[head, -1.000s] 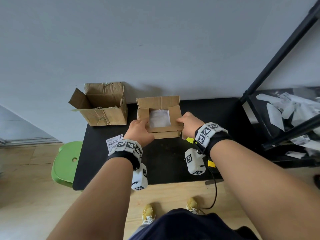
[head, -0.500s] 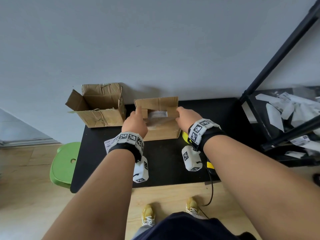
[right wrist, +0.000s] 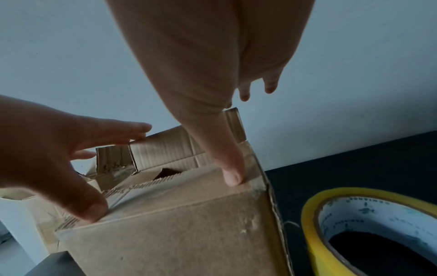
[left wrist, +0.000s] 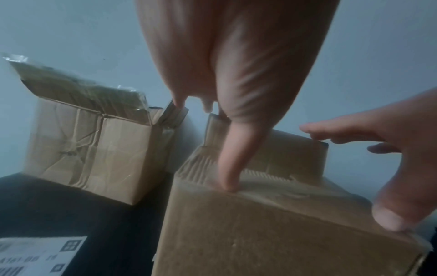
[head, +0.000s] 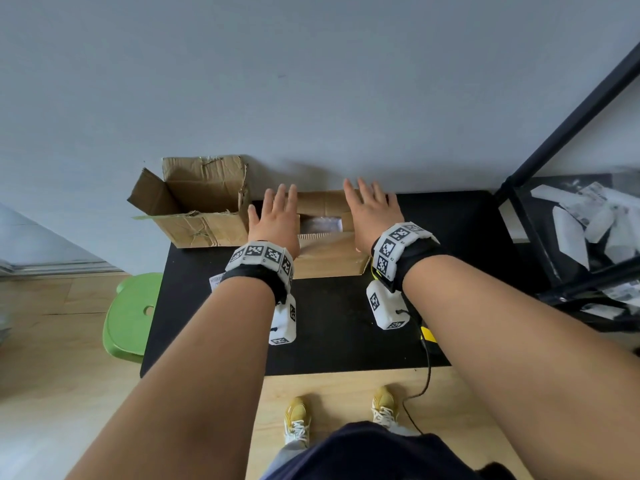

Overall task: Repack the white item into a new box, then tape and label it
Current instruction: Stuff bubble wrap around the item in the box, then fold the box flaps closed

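The paper label [left wrist: 35, 255] beside the new box [left wrist: 272, 233] shows "A161 BB 76", blurred; tape roll [right wrist: 369, 220] print unreadable

Small brown cardboard box [head: 329, 258] on black table, near flap folded down, far flap upright; clear-wrapped white item [head: 320, 223] inside.

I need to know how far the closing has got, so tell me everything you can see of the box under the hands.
The smaller cardboard box is plain brown corrugated card on the black table, beside the crumpled open box. Its near flap is folded down and the far flap stands up, so a gap shows clear plastic inside. The left hand and right hand lie flat on top, thumbs pressing the near edge.
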Tool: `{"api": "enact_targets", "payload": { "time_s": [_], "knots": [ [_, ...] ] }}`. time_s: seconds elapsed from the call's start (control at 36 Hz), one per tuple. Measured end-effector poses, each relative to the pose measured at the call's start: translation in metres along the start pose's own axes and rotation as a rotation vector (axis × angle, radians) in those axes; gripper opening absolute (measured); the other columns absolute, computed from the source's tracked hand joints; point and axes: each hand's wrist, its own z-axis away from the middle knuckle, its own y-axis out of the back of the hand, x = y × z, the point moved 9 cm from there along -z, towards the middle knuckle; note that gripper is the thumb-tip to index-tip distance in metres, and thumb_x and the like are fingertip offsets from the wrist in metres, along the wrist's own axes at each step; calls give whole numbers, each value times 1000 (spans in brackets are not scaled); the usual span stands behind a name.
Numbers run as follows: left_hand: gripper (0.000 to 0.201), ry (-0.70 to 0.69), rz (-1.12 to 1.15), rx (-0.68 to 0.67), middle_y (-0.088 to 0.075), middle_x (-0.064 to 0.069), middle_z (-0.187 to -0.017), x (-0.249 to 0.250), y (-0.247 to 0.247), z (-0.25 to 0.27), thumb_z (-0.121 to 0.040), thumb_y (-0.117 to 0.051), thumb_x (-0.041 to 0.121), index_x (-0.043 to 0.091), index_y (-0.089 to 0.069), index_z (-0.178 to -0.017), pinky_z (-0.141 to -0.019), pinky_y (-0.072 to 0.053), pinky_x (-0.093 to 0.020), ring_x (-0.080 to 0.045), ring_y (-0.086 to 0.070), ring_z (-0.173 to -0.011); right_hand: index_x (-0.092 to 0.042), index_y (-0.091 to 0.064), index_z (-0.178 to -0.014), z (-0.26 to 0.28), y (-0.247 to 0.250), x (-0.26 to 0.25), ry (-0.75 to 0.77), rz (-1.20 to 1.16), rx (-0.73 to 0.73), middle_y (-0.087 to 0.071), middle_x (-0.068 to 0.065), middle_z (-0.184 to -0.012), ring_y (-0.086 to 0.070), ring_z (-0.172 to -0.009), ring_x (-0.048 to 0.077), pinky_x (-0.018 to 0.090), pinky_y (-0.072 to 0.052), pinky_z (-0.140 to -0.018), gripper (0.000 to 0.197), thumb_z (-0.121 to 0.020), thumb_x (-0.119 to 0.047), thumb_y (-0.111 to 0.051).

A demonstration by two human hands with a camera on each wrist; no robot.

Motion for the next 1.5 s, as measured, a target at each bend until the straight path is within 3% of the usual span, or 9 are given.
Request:
{"api": "enact_targets", "payload": {
  "time_s": [0.19,0.31,0.58,0.69,0.83,0.97,1.08,1.25,1.5],
  "knots": [
    [85,-27,1,71,-25,-7,-148,5,4,4,-81,-70,22,24,-19,-150,-118,-14,-51,-29,-19,-140,-17,-5,-152,6,3,-6,13,-37,88,-33,12,-141,-36,-128,31,43,-36,-106,89,-81,-6,-58],
    [52,-28,34,11,-29,-6,-149,4,-8,8,-85,-60,13,29,-47,-133,-117,-16,-50,-28,-21,-140,-21,-38,-138,12,-12,-10,22,-83,16,-35,9,-132,-39,-118,28,36,-44,-90,63,-80,-5,-55],
    [75,41,169,-116,5,-3,-159,8,-42,21,-80,-40,-9,29,-27,-144,-113,-28,-47,-34,-15,-141,-19,-43,-135,10,-18,-7,33,-247,-88,-17,7,-156,-14,-144,28,40,-31,-111,58,-80,-2,-49],
    [79,69,186,-137,10,1,-159,8,-49,21,-80,-38,-10,30,-21,-146,-113,-28,-49,-36,-6,-143,-18,-41,-135,5,-23,-4,17,-338,-131,-22,5,-153,-27,-139,26,40,-36,-107,57,-81,-2,-50],
    [77,42,148,-110,6,-3,-160,8,-48,20,-82,-39,-6,28,-20,-148,-116,-20,-47,-38,-10,-141,-20,-41,-132,5,-25,-4,-2,-370,-139,-29,2,-142,-56,-99,23,39,-52,-80,56,-80,-6,-54],
    [72,15,101,-140,7,-1,-161,6,-50,20,-88,-39,1,30,-15,-150,-119,-10,-48,-35,-3,-144,-21,-40,-131,14,-32,-3,-35,-327,-117,-29,6,-140,-50,-108,28,41,-50,-85,53,-81,-10,-53],
    [50,-17,113,-138,3,-2,-161,7,-50,19,-101,-27,29,28,-16,-150,-118,-10,-51,-35,-3,-144,-22,-38,-132,19,-38,-3,-54,-315,-111,-27,6,-141,-45,-114,30,40,-47,-90,52,-82,-14,-53],
    [55,-1,38,-123,5,-7,-161,18,-50,23,-102,-27,32,20,-8,-152,-119,-6,-48,-37,5,-146,-24,-41,-131,24,-39,2,-62,-329,-86,-33,7,-137,-50,-112,28,35,-47,-90,51,-83,-21,-59],
    [73,-65,114,-105,10,0,-161,50,-48,33,-91,-32,-1,20,-2,-154,-121,-4,-40,-23,11,-147,-27,-36,-144,39,-44,19,-94,-567,-3,-18,4,-156,-43,-131,24,31,-43,-99,65,-84,-22,-62]
  ]
}}
